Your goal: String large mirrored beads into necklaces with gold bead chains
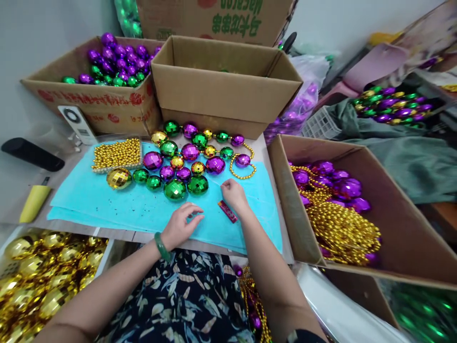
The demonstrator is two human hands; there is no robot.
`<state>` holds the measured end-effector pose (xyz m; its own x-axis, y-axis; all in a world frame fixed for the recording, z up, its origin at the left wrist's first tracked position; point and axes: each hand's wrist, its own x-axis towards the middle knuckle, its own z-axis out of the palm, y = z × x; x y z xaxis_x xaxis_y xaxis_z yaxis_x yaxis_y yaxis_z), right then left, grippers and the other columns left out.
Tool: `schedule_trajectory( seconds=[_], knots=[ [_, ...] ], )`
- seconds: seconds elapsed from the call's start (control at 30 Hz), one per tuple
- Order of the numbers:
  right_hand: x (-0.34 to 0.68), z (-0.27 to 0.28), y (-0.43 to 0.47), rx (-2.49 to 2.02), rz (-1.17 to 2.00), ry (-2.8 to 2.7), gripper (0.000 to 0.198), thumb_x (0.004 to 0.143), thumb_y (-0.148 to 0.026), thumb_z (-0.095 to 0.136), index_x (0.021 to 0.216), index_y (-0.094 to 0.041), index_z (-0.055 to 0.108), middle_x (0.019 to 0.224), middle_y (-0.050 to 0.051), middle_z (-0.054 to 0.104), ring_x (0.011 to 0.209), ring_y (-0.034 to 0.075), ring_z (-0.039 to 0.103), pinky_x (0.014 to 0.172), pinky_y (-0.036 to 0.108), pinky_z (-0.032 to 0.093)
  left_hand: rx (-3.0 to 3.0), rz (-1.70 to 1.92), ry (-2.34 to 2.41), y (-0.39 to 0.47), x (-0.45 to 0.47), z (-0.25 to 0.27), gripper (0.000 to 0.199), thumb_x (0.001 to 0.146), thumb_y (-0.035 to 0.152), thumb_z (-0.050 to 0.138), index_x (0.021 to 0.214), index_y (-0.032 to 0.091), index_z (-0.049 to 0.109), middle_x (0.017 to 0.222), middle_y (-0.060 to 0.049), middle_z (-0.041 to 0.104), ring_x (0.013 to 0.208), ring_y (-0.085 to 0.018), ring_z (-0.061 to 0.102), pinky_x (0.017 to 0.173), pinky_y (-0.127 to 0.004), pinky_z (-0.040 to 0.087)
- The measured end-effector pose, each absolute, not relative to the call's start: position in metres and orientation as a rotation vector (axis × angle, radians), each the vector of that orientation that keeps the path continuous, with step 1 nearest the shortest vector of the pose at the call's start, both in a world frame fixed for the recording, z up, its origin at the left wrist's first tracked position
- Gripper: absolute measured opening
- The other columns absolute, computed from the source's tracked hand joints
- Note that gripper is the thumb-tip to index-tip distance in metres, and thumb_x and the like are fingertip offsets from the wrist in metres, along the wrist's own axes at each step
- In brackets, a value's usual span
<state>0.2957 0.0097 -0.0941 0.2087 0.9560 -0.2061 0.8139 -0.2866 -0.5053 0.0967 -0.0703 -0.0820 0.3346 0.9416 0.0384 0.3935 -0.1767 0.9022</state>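
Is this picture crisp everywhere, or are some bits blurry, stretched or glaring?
Head view, middle: the left hand, right hand and faceted beads look fairly crisp, the beads glinting. Head view, lower right: shiny green things look blurred. Head view, right: the cardboard box looks stretched, probably by a wide lens. Head view, lower left: gold ornaments carry bright highlights.

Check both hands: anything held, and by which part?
Left hand: nothing visible, thumb and fingers apart. Right hand: fingers drawn together; cannot tell whether they pinch something small.
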Motion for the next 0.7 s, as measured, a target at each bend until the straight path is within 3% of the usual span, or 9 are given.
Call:
schedule_trajectory(
  seconds=[0.1, 0.23, 0.37, 0.53, 0.7],
  knots=[
    [0.301, -0.082, -0.008, -2.132, 0.784, -1.689, 0.014, 0.08, -0.021, 0.054, 0.078, -0.016, 0.067, 0.076, 0.006, 0.069, 0.072, 0.017, 0.06, 0.063, 0.025, 0.039, 1.009, 0.681, 1.093, -0.066, 0.115, -0.078, 0.028, 0.086, 0.038, 0.055, 0.095, 0.015, 0.066, 0.096, -0.011, 0.066, 0.086, -0.019, 0.062, 0.076, -0.031, 0.049],
    [0.305, -0.064, -0.043, -1.975, 0.902, -1.696, 0.016, 0.079, -0.028, 0.054, 0.077, -0.017, 0.066, 0.064, 0.001, 0.063, 0.061, 0.014, 0.055, 0.057, 0.024, 0.038, 0.259, 0.629, 0.841, -0.055, 0.128, -0.069, 0.043, 0.094, 0.041, 0.037, 0.1, 0.009, 0.063, 0.099, -0.016, 0.067, 0.088, -0.02, 0.065, 0.078, -0.032, 0.051],
    [0.304, -0.05, -0.08, -1.683, 1.067, -1.71, 0.02, 0.078, -0.034, 0.053, 0.072, -0.017, 0.063, 0.057, -0.002, 0.055, 0.054, 0.012, 0.045, 0.053, 0.023, 0.033, 0.137, 0.611, 0.764, -0.051, 0.133, -0.067, 0.038, 0.095, 0.035, 0.036, 0.098, 0.007, 0.063, 0.096, -0.016, 0.068, 0.088, -0.02, 0.066, 0.079, -0.033, 0.051],
    [0.305, -0.053, -0.107, -1.64, 1.222, -1.779, 0.019, 0.077, -0.033, 0.051, 0.069, -0.018, 0.059, 0.058, -0.002, 0.051, 0.055, 0.011, 0.041, 0.053, 0.024, 0.031, 0.159, 0.653, 0.792, -0.051, 0.136, -0.07, 0.02, 0.092, 0.022, 0.047, 0.094, 0.011, 0.063, 0.092, -0.011, 0.069, 0.084, -0.017, 0.067, 0.073, -0.028, 0.052],
    [0.307, -0.062, -0.11, -1.828, 1.091, -1.814, 0.016, 0.076, -0.028, 0.05, 0.07, -0.017, 0.059, 0.059, -0.002, 0.052, 0.056, 0.012, 0.043, 0.057, 0.024, 0.031, 0.137, 0.701, 0.952, -0.05, 0.14, -0.078, 0.014, 0.089, 0.016, 0.05, 0.081, 0.012, 0.061, 0.077, -0.007, 0.067, 0.072, -0.015, 0.066, 0.066, -0.026, 0.052]
  ],
)
